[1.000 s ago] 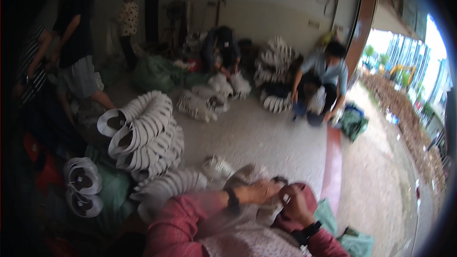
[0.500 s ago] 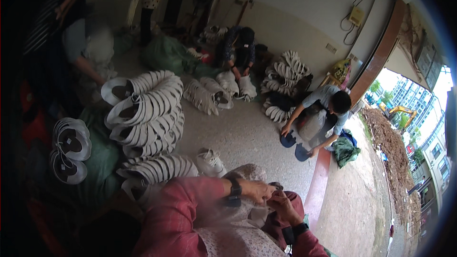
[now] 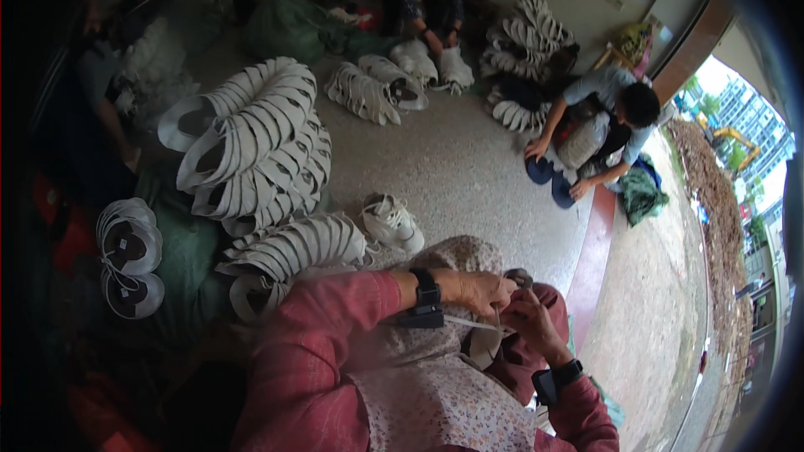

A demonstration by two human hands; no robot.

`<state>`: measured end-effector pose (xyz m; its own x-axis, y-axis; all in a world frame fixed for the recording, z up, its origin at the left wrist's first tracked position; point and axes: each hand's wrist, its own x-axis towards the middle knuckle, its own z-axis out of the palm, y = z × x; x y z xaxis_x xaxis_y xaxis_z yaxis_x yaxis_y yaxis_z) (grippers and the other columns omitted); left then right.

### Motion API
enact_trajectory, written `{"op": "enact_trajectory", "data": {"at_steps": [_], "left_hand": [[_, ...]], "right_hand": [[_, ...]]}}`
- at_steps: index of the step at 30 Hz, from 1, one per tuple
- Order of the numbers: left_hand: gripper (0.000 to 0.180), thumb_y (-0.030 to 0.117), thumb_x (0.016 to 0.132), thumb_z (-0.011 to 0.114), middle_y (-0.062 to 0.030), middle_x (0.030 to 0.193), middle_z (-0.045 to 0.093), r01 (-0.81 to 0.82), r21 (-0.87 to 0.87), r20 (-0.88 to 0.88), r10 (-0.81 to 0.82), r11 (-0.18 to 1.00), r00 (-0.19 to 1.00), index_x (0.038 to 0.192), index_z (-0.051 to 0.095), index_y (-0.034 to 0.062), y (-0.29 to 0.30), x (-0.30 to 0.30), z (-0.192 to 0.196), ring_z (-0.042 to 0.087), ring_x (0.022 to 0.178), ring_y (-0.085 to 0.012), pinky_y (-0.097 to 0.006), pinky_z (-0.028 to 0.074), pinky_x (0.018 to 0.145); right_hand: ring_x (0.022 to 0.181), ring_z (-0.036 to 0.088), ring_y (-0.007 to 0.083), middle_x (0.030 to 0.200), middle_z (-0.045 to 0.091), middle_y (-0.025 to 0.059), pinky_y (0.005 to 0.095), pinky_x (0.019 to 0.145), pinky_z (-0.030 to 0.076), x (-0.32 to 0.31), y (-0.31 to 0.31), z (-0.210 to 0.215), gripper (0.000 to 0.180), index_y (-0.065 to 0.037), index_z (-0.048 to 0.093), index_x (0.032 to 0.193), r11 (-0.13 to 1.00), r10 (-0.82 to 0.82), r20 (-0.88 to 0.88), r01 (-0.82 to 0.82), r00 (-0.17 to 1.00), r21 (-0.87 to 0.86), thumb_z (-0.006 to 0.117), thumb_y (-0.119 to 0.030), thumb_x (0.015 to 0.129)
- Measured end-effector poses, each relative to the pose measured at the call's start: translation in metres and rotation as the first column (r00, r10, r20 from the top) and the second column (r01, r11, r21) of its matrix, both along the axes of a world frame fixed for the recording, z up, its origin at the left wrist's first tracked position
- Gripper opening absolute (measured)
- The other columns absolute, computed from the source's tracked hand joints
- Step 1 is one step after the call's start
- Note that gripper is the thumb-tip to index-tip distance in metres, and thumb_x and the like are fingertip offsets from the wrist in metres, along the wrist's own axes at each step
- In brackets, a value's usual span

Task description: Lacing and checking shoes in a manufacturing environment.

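Shoe-upper pieces (image 3: 260, 151), pale grey and curved, lie in big fanned stacks on the speckled floor (image 3: 469, 167), well beyond and left of the hands; a white sneaker (image 3: 392, 223) sits nearer, just past the left hand (image 3: 477, 291). That hand pinches a thin whitish strip (image 3: 469, 323) over the lap, and the right hand (image 3: 532, 318) closes on its other end. The strip looks flat, limp and slippery; I judge a loosened pinch would let it slide off the floral apron (image 3: 435, 393).
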<state>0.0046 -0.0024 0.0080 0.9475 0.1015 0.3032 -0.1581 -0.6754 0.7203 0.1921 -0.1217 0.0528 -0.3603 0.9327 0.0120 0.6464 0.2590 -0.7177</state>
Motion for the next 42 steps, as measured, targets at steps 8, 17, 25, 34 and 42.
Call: {"op": "enact_trajectory", "data": {"at_steps": [8,17,25,34,42], "left_hand": [[0.02,0.019,0.076,0.072,-0.0108,0.095,0.055,0.007,0.041,0.0,-0.007,0.999,1.0,0.077,0.061,0.0027,0.0,0.004,0.001,0.061,0.09,-0.0304,-0.039,0.05,0.077],[0.022,0.019,0.071,0.079,-0.0102,0.095,0.054,-0.065,-0.005,-0.128,0.064,0.998,0.99,0.081,0.065,0.0041,-0.011,0.015,0.009,0.061,0.089,-0.0282,-0.038,0.049,0.075],[0.023,0.021,0.072,0.079,-0.0082,0.091,0.054,0.035,-0.03,-0.215,-0.04,0.999,0.976,0.08,0.068,0.0039,-0.003,0.025,0.024,0.058,0.086,-0.0243,-0.034,0.048,0.075],[0.02,0.02,0.074,0.08,-0.0026,0.087,0.052,0.028,-0.185,-0.41,-0.103,0.982,0.906,0.079,0.068,0.0032,0.003,0.035,0.024,0.054,0.083,-0.0146,-0.027,0.044,0.073],[0.016,0.018,0.079,0.073,-0.0022,0.088,0.051,0.072,-0.186,-0.452,-0.151,0.98,0.879,0.08,0.069,0.0029,0.006,0.038,0.036,0.053,0.082,-0.0139,-0.027,0.044,0.073]], "right_hand": [[0.094,0.058,0.017,0.105,0.06,0.0048,0.0299,0.078,0.049,0.022,0.006,0.009,0.007,-0.002,0.069,0.085,0.92,-0.39,-0.496,0.338,0.776,-0.196,0.068,0.003,0.08],[0.075,0.059,0.0179,0.092,0.064,0.0068,0.0296,0.068,0.047,0.072,-0.003,-0.024,0.022,-0.001,0.062,0.098,0.748,-0.66,-0.698,0.157,0.278,-0.645,0.049,-0.019,0.095],[0.055,0.045,0.0175,0.064,0.049,-0.0001,0.036,0.052,0.035,0.175,0.028,-0.045,0.014,-0.009,0.054,0.078,0.78,-0.509,-0.754,0.593,0.414,-0.201,0.053,-0.016,0.09],[0.064,0.042,0.0114,0.077,0.045,0.0011,0.0251,0.056,0.037,0.341,-0.03,0.053,0.028,0.003,0.044,0.125,0.77,-0.467,-0.882,0.519,0.061,-0.372,0.041,-0.002,0.097],[0.065,0.04,0.0114,0.081,0.041,0.0023,0.0253,0.064,0.043,0.39,-0.071,0.049,0.042,0.005,0.036,0.142,0.751,-0.557,-0.829,0.46,0.055,-0.474,0.042,0.0,0.1]]}}
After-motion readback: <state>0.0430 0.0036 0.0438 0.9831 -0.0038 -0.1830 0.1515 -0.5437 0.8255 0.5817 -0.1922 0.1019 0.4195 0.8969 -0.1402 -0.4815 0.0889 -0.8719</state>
